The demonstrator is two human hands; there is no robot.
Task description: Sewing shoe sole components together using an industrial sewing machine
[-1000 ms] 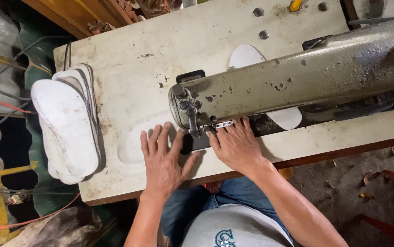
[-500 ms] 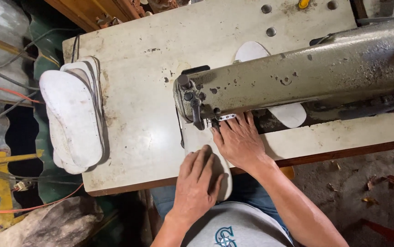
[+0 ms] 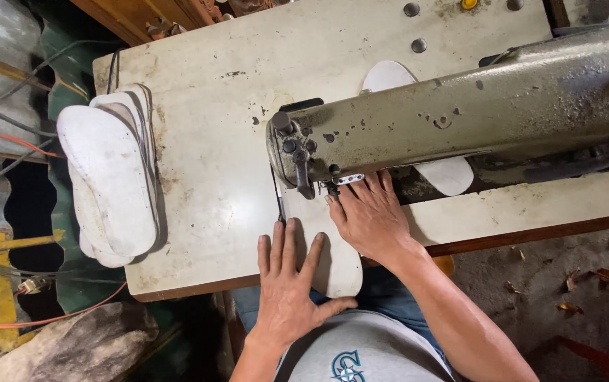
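Observation:
A white sole-shaped piece [image 3: 338,265] lies flat on the cream sewing table [image 3: 212,170], running from under the machine head toward the table's front edge. My left hand [image 3: 289,286] presses flat on its near end, fingers spread. My right hand [image 3: 369,216] rests flat on the piece right beside the needle and presser foot [image 3: 332,185] of the olive-green sewing machine [image 3: 460,117]. Neither hand grips anything.
A stack of white sole-shaped pieces [image 3: 110,180] overhangs the table's left edge. Another white piece [image 3: 417,124] lies behind and under the machine arm. Cables and clutter sit left of the table; a dirt floor lies to the right.
The white piece has slid toward me from under the machine head. My left hand moved right and back with it, from the bare tabletop to the piece's near end. My right hand stayed by the needle.

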